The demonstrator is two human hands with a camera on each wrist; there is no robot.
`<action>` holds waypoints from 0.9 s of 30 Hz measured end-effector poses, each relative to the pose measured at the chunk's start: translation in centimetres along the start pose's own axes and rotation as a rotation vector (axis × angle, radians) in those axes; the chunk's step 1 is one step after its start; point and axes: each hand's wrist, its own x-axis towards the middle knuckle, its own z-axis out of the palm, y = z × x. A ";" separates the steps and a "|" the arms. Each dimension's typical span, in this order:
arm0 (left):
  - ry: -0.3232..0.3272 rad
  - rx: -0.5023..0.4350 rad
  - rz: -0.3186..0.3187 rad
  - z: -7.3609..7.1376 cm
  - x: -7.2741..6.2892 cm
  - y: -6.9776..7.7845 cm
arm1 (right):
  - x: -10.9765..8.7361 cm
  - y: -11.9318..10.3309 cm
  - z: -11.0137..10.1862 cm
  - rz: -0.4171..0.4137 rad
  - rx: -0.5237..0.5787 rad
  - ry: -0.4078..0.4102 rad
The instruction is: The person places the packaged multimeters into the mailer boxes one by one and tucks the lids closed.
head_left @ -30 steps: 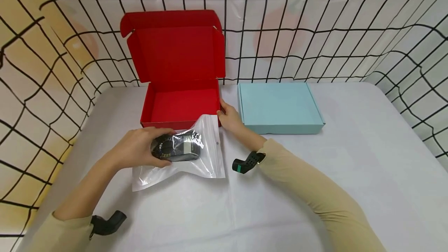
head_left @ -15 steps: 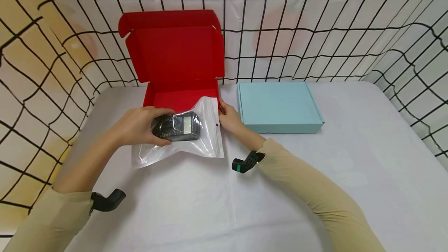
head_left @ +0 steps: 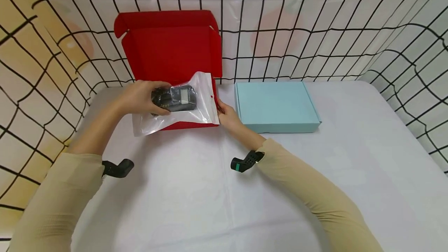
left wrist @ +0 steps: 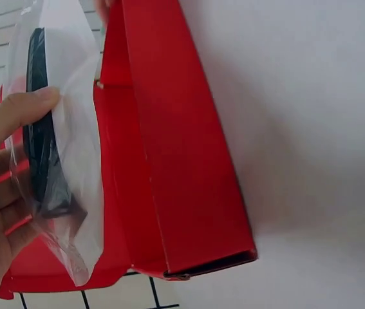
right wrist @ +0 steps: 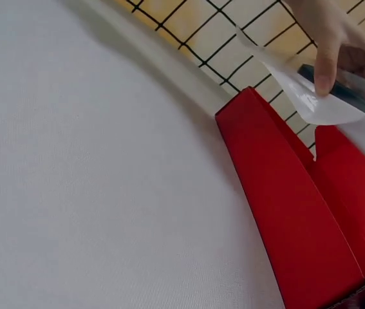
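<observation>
- Your left grip [head_left: 141, 97] holds the bagged multimeter [head_left: 177, 98] over the red mailer box [head_left: 175, 61], apparently loading.
- Your right grip [head_left: 229, 118] pinches the box's side.
- Next likely needs level lowering.

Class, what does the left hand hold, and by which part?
The left hand grips a digital multimeter, through its zip bag, by the end away from the display.

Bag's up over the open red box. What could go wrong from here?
Snag: in the head view, the bag's left end appears to reach past the red box, so loose plastic might catch on a wall.
Slip: the left hand grips the dark meter through shiny plastic, which could slide.
Shift: the right hand holds the box's right side; letting go might let it move.
</observation>
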 end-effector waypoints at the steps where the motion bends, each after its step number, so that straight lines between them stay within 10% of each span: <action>1: -0.005 -0.007 -0.004 -0.1 0.2 -0.1 | 0.0 0.0 0.0 0.007 -0.005 -0.001; 15: -0.147 0.001 -0.110 -0.4 3.6 -1.7 | 0.1 0.2 0.3 0.015 -0.019 0.002; 27: -0.188 0.045 -0.112 2.1 5.5 -1.4 | -0.2 0.3 0.1 0.058 -0.043 0.013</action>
